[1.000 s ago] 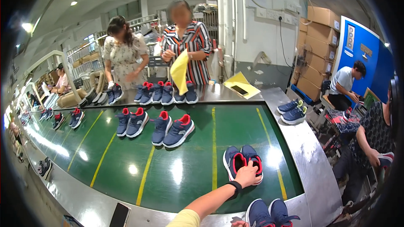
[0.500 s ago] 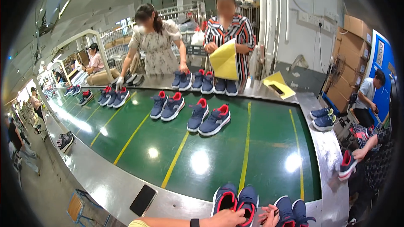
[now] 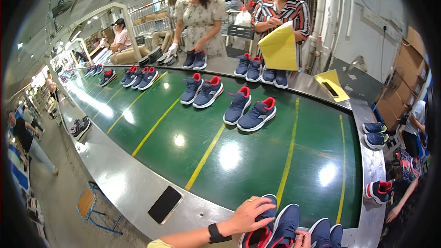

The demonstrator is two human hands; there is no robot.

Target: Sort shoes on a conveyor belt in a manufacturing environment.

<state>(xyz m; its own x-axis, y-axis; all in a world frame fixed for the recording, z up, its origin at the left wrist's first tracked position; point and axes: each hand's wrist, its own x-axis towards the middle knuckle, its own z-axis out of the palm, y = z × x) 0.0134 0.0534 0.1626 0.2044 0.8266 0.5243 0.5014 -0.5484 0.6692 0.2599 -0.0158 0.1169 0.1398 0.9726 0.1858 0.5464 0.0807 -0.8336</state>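
Two navy sneakers (image 3: 271, 227) with red lining sit at six o'clock on the steel edge of the green conveyor belt (image 3: 257, 156). The left hand (image 3: 250, 213) lies on the left one, fingers spread flat and not closed around it. The right hand (image 3: 302, 239) barely shows beside the pair, so I cannot tell its grip. One black phone (image 3: 165, 204) lies at eight o'clock.

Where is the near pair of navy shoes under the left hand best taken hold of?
Probably at the red-lined collars, from above on the near side: the pair of navy shoes points toes away, heels toward the person, openings up. The left hand already rests on the left shoe.
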